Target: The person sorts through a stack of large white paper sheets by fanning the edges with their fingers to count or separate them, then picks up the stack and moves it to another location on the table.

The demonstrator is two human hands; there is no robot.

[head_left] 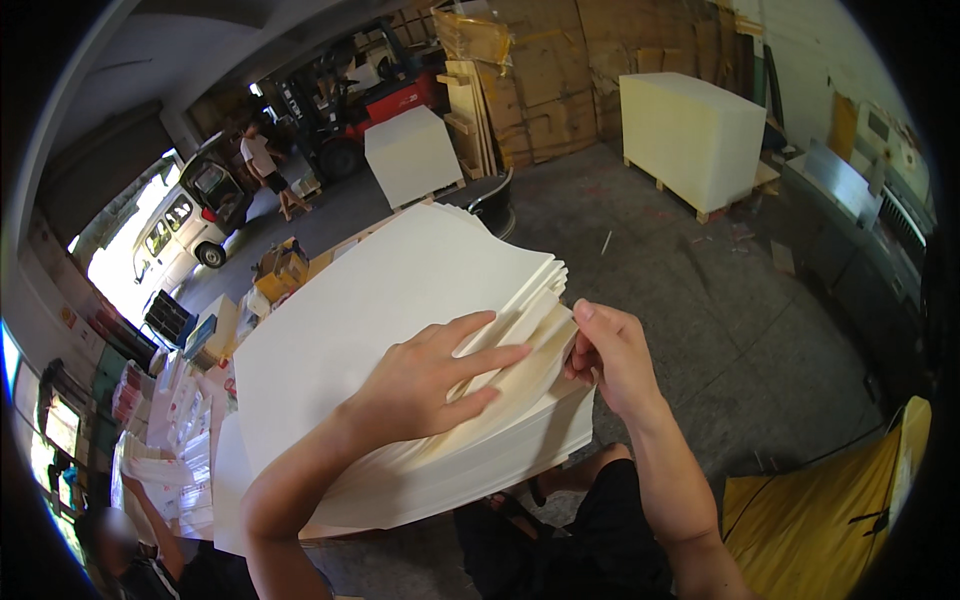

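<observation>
A thick stack of large white paper sheets [340, 300] lies before me, its upper layers fanned and curved up at the near right corner. My left hand [430, 375] rests on the fanned sheets with fingers spread apart, pressing near their edges. At the right corner my right hand [612, 355] pinches the edge of some sheets between thumb and fingers; how many cannot be made out. Below both hands, the lower part of the pile [500, 460] shows as a dense layered edge.
Left of the stack, a co-worker's arm [155, 510] reaches over plastic-wrapped bundles [180, 430]. Two wrapped pallet blocks [690, 140] [410, 155], a red forklift [390, 105] and a white van [175, 235] stand beyond. A person [262, 165] walks near the van. Yellow cloth [810, 520] lies at lower right.
</observation>
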